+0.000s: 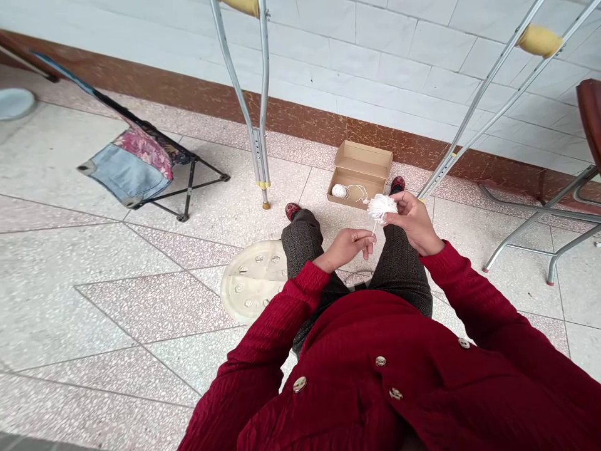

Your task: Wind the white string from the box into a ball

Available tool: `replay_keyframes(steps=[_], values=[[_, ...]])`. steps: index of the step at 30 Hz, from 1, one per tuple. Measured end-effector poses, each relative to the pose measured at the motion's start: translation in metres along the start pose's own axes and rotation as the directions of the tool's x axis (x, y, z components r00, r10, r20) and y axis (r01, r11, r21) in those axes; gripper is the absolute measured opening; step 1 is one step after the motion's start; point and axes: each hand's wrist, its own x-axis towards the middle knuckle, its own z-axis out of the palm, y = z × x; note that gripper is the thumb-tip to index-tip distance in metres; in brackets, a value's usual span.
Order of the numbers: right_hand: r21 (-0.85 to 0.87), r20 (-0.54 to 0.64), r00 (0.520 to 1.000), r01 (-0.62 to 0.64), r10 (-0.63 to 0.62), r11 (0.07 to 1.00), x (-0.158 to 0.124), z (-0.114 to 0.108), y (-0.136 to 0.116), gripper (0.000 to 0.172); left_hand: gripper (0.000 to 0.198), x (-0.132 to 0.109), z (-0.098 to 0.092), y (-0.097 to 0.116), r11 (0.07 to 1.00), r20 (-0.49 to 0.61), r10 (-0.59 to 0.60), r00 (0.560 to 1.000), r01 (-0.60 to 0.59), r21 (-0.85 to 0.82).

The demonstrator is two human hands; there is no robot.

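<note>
straight ahead at 12 o'clock a cardboard box stands in the way, with a crutch just left of it and a second crutch at 1 o'clock. a round plastic lid lies at 9 o'clock, a folding chair at 10 — metal chair legs block 3. the left hand could pass over the terrazzo floor between lid and first crutch.

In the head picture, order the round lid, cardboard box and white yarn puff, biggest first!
Round plastic lid, cardboard box, white yarn puff. Lid and puff look nearer the camera, so true sizes are unsure.
</note>
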Motion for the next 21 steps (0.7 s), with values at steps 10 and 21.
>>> replay_keyframes(steps=[10,21], values=[[-0.363,0.145,0.988,-0.002,0.058,0.932,-0.005,-0.016,0.076,0.04,0.038,-0.014,-0.029,0.034,0.987,0.011,-0.023,1.0,0.021,0.157],[0.081,0.368,0.884,-0.339,0.288,0.937,-0.037,-0.008,0.045,0.045,0.03,0.006,-0.051,0.021,0.897,-0.105,0.11,0.988,-0.053,0.438]])
